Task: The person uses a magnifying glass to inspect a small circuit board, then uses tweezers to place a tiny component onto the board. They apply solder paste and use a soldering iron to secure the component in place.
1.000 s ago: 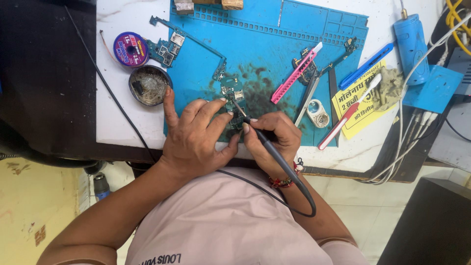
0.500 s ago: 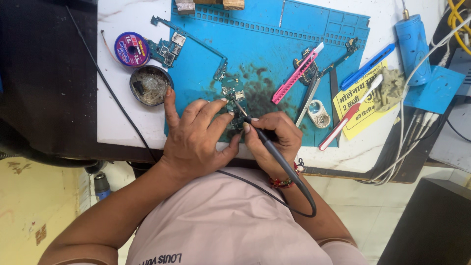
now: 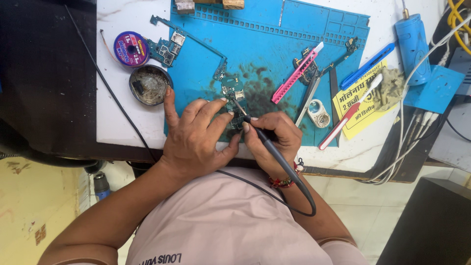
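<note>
A person bent over a blue work mat (image 3: pixel 304 29) on a white bench top, both hands meeting on a small circuit board (image 3: pixel 234 105). The right hand (image 3: pixel 274 140) was closed in a pen grip around a dark soldering iron (image 3: pixel 267 145), thumb and forefinger pinching the shaft low down, its thin metal tip resting on the board just beyond the fingertips. The left hand (image 3: pixel 196 142) lay beside it with fingers spread and bent, their tips pressing the near edge of the board; the thumb stretched away towards a round tin (image 3: pixel 149 84) at the mat's left edge. The board sat between the two sets of fingertips, on a dark-stained patch of the mat.

Much of the board was covered by the fingers, and its parts were too small to make out. Whether the tip touched a joint could not be told. The iron's cord (image 3: pixel 255 189) looped down over the person's pink shirt and passed behind the left wrist.

Further out lay a purple spool (image 3: pixel 128 48), a second circuit board (image 3: pixel 169 46), a pink tool (image 3: pixel 297 73) and a blue utility knife (image 3: pixel 368 66). Objects at the mat's top edge were cut off.
</note>
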